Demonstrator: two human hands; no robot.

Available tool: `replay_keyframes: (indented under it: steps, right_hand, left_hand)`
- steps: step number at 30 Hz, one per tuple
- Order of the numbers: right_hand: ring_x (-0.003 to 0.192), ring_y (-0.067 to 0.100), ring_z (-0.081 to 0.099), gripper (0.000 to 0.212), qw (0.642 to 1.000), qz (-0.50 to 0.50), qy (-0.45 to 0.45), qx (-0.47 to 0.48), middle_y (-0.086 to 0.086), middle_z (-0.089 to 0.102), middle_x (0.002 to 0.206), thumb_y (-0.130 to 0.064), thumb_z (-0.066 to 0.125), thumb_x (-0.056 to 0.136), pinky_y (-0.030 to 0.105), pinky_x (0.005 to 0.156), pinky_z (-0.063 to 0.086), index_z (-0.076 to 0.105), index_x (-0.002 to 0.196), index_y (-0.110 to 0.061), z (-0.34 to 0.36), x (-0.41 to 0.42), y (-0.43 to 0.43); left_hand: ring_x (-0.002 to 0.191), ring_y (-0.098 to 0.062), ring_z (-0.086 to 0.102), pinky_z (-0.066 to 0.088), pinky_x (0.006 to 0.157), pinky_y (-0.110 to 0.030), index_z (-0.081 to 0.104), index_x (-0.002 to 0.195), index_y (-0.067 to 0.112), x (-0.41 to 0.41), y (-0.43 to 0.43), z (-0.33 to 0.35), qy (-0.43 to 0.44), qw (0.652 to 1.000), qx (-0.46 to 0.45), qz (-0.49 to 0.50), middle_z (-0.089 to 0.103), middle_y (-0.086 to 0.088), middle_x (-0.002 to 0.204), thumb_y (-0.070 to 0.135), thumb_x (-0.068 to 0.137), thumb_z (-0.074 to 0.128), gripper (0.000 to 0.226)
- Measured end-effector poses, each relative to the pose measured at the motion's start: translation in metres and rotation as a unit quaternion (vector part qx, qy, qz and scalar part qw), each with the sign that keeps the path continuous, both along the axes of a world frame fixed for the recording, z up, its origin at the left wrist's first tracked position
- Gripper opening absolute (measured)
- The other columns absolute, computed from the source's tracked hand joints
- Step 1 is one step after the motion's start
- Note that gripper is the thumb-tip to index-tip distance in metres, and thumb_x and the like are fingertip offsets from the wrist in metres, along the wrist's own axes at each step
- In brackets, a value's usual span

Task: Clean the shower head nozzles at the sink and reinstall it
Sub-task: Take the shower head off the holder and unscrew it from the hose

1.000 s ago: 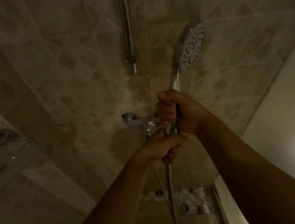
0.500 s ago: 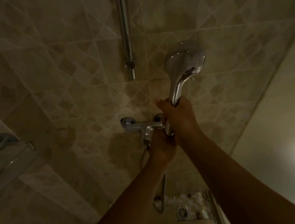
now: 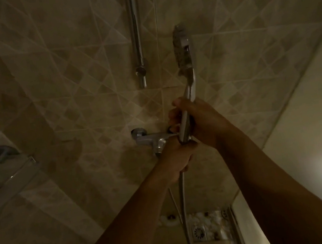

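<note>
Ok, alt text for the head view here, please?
In a dim tiled shower, the right hand grips the shower head handle, head edge-on and upward, while the left hand holds the hose just below. Behind them are a wall mixer and a vertical rail.

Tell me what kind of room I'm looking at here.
Most likely a tiled shower stall in a bathroom. A chrome riser rail runs up the patterned wall tiles, a mixer valve sits below it, and a floor drain shows at the bottom. Both hands hold a shower head and its hose.
</note>
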State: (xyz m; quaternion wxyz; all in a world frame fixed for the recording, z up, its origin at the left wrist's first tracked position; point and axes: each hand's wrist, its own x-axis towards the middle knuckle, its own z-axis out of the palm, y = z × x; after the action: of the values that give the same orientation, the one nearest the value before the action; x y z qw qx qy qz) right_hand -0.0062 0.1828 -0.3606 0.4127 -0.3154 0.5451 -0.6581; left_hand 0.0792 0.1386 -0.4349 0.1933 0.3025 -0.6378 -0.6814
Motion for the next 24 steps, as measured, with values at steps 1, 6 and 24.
replay_keyframes:
  steps: [1,6,24]
  right_hand:
    - [0.078,0.021,0.066,0.022,0.998,-0.045,0.017,0.029,0.010,0.066,0.090,-0.022,0.057,0.096,0.048,0.084,0.054,0.056,0.107,-0.003,-0.003,0.005,-0.001]
    - [0.093,0.024,0.070,0.042,0.983,-0.168,0.056,0.043,0.006,0.068,0.106,-0.029,0.072,0.084,0.039,0.077,0.059,0.054,0.119,-0.014,-0.019,0.031,-0.003]
    - [0.047,0.012,0.041,0.027,0.985,0.125,-0.113,-0.044,-0.002,0.035,0.053,-0.018,0.047,0.092,0.030,0.058,0.042,0.042,0.065,-0.017,0.006,-0.016,0.015]
  left_hand:
    - [0.047,-0.014,0.047,0.035,0.043,-0.023,0.061,0.075,0.018,-0.004,0.002,0.000,-0.001,0.997,-0.039,0.060,0.048,0.008,0.051,0.008,0.092,0.058,0.020]
    - [0.092,-0.043,0.066,0.057,0.081,-0.051,0.066,0.102,-0.006,-0.003,0.006,-0.015,-0.027,0.972,-0.184,0.142,0.069,-0.019,0.090,0.005,0.094,0.055,0.018]
    - [0.034,-0.005,0.028,0.023,0.037,-0.016,0.050,0.066,0.021,-0.001,0.001,0.005,0.002,0.988,0.075,-0.135,0.035,0.008,0.046,0.015,0.089,0.062,0.027]
